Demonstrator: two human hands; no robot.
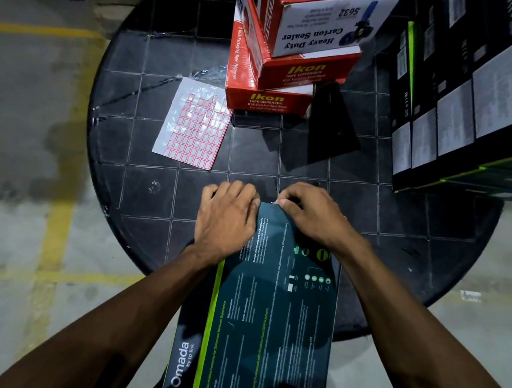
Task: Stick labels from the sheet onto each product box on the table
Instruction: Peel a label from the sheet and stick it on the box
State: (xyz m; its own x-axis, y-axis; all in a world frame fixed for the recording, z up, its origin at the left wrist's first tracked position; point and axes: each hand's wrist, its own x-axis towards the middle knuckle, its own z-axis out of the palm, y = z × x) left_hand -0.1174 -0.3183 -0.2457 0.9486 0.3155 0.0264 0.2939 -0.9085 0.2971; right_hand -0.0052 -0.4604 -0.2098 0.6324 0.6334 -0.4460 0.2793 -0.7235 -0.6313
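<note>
From the head camera, a long dark teal cardboard Omada box with a lime-green stripe (pixel 270 311) lies on the near edge of a round black plastic table with a moulded grid top (pixel 145 185), its near end hanging past the rim toward the person. The left hand (pixel 225 219) rests on the far left corner of this box, fingers curled over the far edge and gripping it. The right hand (pixel 311 216) sits at the far right corner, thumb and forefinger pinching a small white label (pixel 277 202) at the box's far edge. Beyond the box to the left lies a white sheet of red-bordered labels (pixel 192 124), flat on the table. Directly beyond the box stands a stack of red and white tape dispenser boxes (pixel 289 64). Beyond it to the right stands a big black box with green edges (pixel 470 97).
</note>
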